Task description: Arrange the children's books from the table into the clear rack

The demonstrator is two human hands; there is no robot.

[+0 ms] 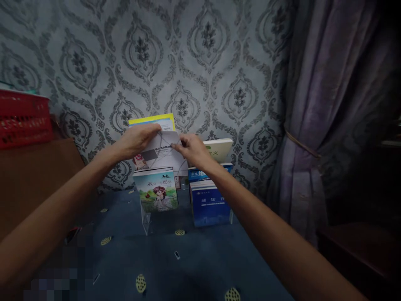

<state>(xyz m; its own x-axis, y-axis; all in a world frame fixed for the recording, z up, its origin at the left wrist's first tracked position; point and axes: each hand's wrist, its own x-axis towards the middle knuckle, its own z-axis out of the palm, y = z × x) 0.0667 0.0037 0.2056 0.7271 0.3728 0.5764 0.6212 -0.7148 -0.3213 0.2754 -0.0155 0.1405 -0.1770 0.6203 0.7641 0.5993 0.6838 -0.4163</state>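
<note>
Both my hands are closed on a white book [166,146] with dark print on its cover. My left hand [142,136] grips its upper left edge, and my right hand [192,148] pinches its right edge. Behind it stands a book with a yellow border [171,119]. Just below and in front, an illustrated green-and-blue book [159,192] leans upright in a clear stand [145,221]. Under my right forearm, a dark blue book [209,205] stands in front of another blue book [196,173] and a cream-coloured book [221,148]. The white book's lower part is hidden.
A blue patterned cloth [163,267] covers the surface. At the left, a red plastic basket [25,119] rests on a brown cardboard box [37,179]. Patterned wallpaper [206,75] rises behind the books, and a tied purple curtain [310,104] hangs at the right.
</note>
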